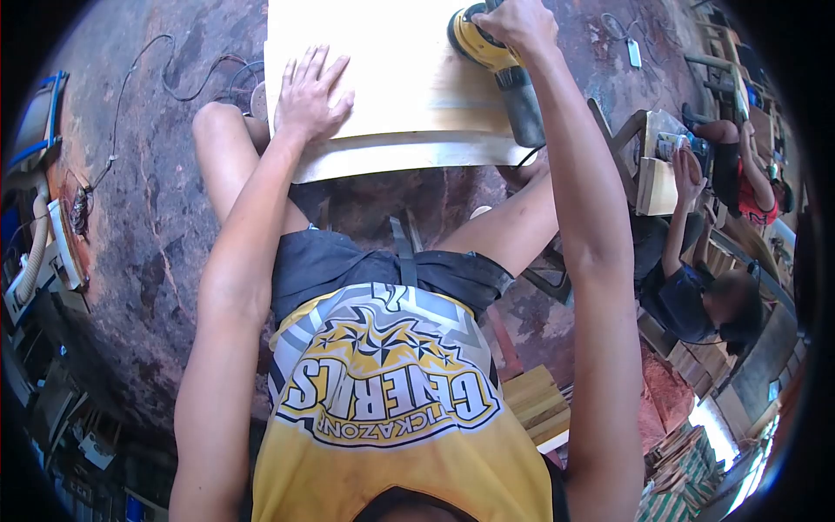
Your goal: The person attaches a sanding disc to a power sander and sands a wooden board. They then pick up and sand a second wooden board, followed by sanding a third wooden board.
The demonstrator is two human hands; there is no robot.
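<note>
A pale wooden board [391, 70] lies across the top middle of the view, with a curved light edge nearest the body. On its left part my left hand [311, 94] rests palm down, fingers spread, holding nothing. At the board's right side my right hand [520, 26] is wrapped round the top of a yellow and black power sander [480, 42]. The sander's dark dust canister points toward the body, over the board's right edge. Its underside is hidden from view.
Cables [165, 65] run over the stained floor [139, 191] at the left. Two people sit at the right, one in dark clothes [683, 300], one in red. Wooden pieces [532, 404] lie beside my body at the lower right. A blue-framed object [57, 113] stands far left.
</note>
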